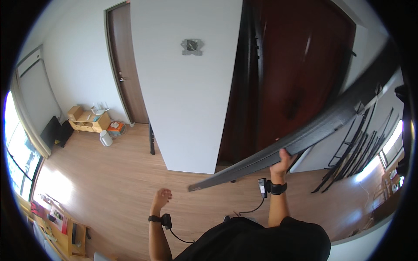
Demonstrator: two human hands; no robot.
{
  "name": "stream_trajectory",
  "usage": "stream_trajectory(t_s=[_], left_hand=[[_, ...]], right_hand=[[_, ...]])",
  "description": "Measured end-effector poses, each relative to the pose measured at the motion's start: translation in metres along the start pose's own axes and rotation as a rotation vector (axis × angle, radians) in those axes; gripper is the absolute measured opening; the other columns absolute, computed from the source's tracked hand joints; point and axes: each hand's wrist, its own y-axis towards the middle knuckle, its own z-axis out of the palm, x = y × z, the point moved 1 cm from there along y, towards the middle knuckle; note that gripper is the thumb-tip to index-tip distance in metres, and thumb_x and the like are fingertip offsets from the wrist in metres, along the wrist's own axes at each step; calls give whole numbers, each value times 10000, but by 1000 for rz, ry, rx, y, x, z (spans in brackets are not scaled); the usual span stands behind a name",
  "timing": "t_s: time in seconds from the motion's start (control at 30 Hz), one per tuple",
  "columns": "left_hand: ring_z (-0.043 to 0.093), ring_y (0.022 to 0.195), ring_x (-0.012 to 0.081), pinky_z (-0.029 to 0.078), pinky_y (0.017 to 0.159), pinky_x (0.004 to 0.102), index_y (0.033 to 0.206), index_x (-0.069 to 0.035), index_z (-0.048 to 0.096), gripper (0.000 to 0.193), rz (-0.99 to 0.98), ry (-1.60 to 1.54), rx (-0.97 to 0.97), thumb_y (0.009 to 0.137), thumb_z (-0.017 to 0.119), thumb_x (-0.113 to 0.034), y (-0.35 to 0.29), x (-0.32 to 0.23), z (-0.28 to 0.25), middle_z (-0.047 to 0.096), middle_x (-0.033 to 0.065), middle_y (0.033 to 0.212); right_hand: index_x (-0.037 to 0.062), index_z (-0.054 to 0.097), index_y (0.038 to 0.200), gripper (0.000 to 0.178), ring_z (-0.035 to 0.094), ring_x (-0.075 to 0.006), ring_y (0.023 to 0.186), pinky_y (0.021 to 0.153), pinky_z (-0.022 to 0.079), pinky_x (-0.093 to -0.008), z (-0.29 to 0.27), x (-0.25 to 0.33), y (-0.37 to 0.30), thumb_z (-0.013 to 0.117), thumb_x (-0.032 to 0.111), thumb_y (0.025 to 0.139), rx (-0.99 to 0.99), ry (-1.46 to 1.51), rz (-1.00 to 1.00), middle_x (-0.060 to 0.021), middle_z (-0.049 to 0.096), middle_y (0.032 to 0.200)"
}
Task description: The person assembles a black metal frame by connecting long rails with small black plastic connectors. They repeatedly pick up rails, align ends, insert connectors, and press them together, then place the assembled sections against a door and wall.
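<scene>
Slanting from the middle of the view up to its right rim, a long dark grey beam (313,129) crosses in front of a dark red door (300,65). The right hand (280,166) has it from below, a little nearer the low end than the high one: its grip is closed about the beam, thumb against the near face, most of the fingers hidden behind. The left hand (163,199) is raised near the low end, yet apart from it; its grip is empty and partly open, with the fingers loosely bent. That low end shows against the wooden floor (130,182), just below the foot of a white wall (183,100); the high end runs into the dark rim.

Black wristbands (278,188) with small devices and cables circle both wrists. At the floor's far left edge stands a low wooden cabinet (102,124), a cardboard box (75,113) on its left end; a white kettle (106,139) and an orange box (116,127) sit on the floor by its right end. Dark poles (355,150) lean along the floor's right edge.
</scene>
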Motion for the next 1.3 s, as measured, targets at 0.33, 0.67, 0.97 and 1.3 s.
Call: stream_trajectory(t_s=[0.33,0.67,0.97,1.3], left_hand=[[645,1175,226,526,954,360,1375,8,521,483,878,60,-117,933,701,-68,-61,-334,7,663,136,1241],[559,1320,376,484,1099,510,1614,-47,184,1223,905,-196,92,707,953,-335,50,-408,12,512,247,1450],[638,1021,202,547,892,331,1455,-6,413,1094,826,-346,267,521,982,-36,140,-451,17,617,75,1084],[686,1040,198,605,903,339,1371,1,399,959,902,-257,229,613,980,-82,203,-461,6,639,143,1188]], right_hand=[[-64,414,1431,958,604,-218,1001,844,521,-365,141,-72,-26,840,308,658,870,-276,109,-135,607,1120],[-11,401,1496,985,543,-224,1201,1052,423,-346,167,-170,-46,887,302,698,1247,-21,526,-138,568,1310],[-4,414,1483,957,551,-261,1226,1098,407,-381,217,-231,-10,873,236,679,1422,-93,528,-160,607,1299],[-26,399,1518,882,566,-276,1240,1116,426,-400,262,-310,-20,822,96,753,1321,-309,770,-172,601,1338]])
